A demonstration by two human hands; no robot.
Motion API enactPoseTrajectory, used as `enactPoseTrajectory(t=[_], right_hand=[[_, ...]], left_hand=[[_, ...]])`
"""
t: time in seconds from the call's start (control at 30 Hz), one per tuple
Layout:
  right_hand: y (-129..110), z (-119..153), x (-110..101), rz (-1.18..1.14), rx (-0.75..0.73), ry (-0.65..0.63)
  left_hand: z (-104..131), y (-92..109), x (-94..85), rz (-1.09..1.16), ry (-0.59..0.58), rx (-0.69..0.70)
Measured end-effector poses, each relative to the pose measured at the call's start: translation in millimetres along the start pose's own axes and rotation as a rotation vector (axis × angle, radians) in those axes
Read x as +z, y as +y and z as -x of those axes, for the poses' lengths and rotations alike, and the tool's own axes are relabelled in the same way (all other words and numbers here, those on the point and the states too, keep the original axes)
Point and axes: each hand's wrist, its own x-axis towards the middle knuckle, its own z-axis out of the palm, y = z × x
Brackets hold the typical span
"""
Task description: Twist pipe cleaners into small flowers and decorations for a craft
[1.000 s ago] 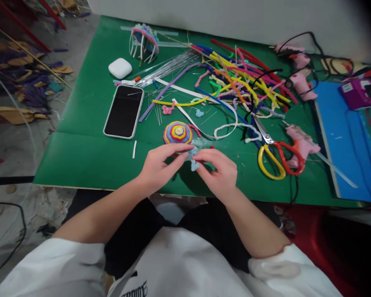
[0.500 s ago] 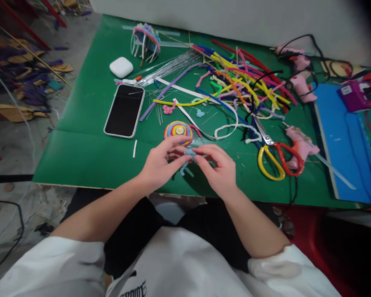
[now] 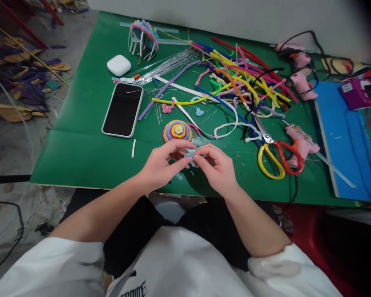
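Note:
Between my fingertips is a small light-blue pipe cleaner piece (image 3: 190, 153), bent into a compact shape and partly hidden by the fingers. My left hand (image 3: 165, 163) pinches it from the left. From the other side, my right hand (image 3: 215, 166) grips it with thumb and forefinger. Just beyond the hands lies a round striped coil (image 3: 177, 131) in yellow, red and blue, its near edge close to my left fingers. A small blue flower shape (image 3: 199, 111) and a pink one (image 3: 167, 108) rest farther up the table.
A phone (image 3: 123, 110) and a white case (image 3: 119, 65) lie on the left of the green table (image 3: 77, 156). Loose pipe cleaners (image 3: 235, 70) heap up at the back. Scissors (image 3: 270, 152), a pink glue gun (image 3: 299, 142) and a blue board (image 3: 343, 144) lie right.
Both hands stay together over the same spot. The blue piece has turned between the fingers, and its dangling tail shows less. The view has shifted slightly.

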Motion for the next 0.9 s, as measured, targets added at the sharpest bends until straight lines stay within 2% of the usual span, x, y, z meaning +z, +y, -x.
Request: enactPoseTrajectory(t=[0.13, 0.27, 0.47, 0.9], right_hand=[[3.8, -2.2, 0.8, -0.216, 0.180, -0.087], [6.4, -4.0, 0.1, -0.309, 0.299, -0.074], [2.6, -4.9, -6.9, -0.277, 0.191, -0.080], [6.9, -1.1, 4.2, -0.377, 0.077, 0.031]], left_hand=[[1.6, 0.9, -2.4, -0.050, -0.044, 0.050], [0.3, 1.6, -3.0, -0.075, -0.022, 0.028], [-3.4, 4.6, -2.4, 0.122, -0.042, -0.106], [-3.7, 5.8, -0.1, 0.302, -0.072, -0.117]])
